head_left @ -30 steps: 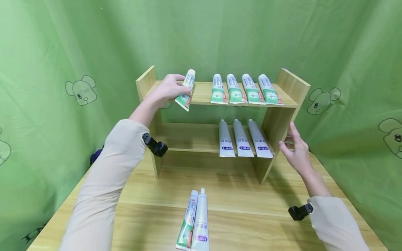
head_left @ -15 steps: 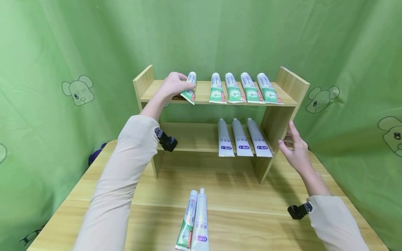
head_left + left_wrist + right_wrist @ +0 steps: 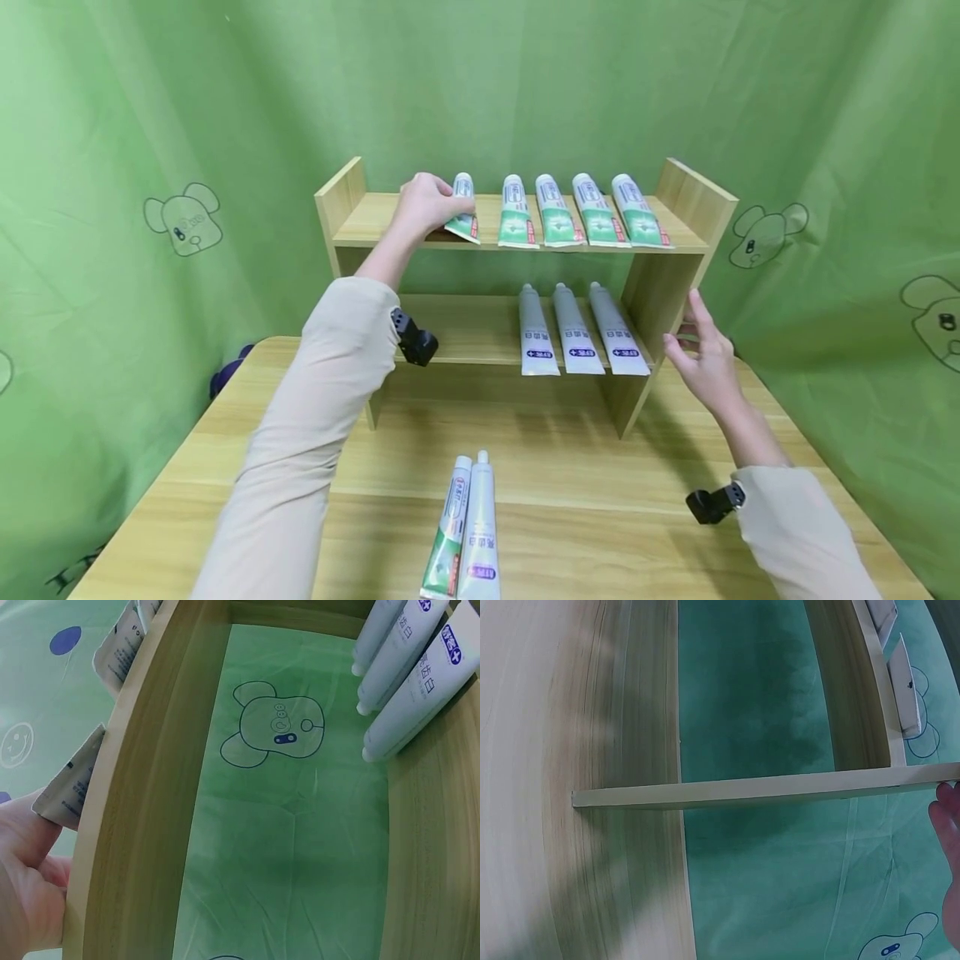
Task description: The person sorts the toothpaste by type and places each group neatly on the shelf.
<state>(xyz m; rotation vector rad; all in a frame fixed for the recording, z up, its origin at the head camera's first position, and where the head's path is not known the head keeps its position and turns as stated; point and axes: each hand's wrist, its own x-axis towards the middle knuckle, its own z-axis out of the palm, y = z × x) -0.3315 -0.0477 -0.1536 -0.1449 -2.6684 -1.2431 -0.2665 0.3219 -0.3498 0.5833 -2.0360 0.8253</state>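
Note:
My left hand (image 3: 429, 202) pinches a green-and-white toothpaste tube (image 3: 467, 218) at the top board of a wooden shelf (image 3: 420, 354). The tube's cap points back and its flat end overhangs the front edge. In the left wrist view, the hand (image 3: 30, 877) is beside the tube's crimped end (image 3: 71, 784). To its right lie several matching tubes (image 3: 516, 212) in a row. My right hand (image 3: 707, 354) rests against the outside of the shelf's right side panel, thumb near the front edge; some of its fingers are hidden. In the right wrist view, fingertips (image 3: 946, 806) touch that panel (image 3: 742, 791).
On the middle board, three white-and-purple toothpaste tubes (image 3: 576, 333) lie at the right. A green-and-white tube (image 3: 447, 529) and a white-and-purple tube (image 3: 480, 533) lie side by side on the wooden table (image 3: 585, 517), in front. A green curtain (image 3: 480, 92) hangs behind.
My left hand has moved right and slightly back with the tube, lowering the tube's flat end from in front of the shelf onto the top board's edge. The right hand stays at the panel.

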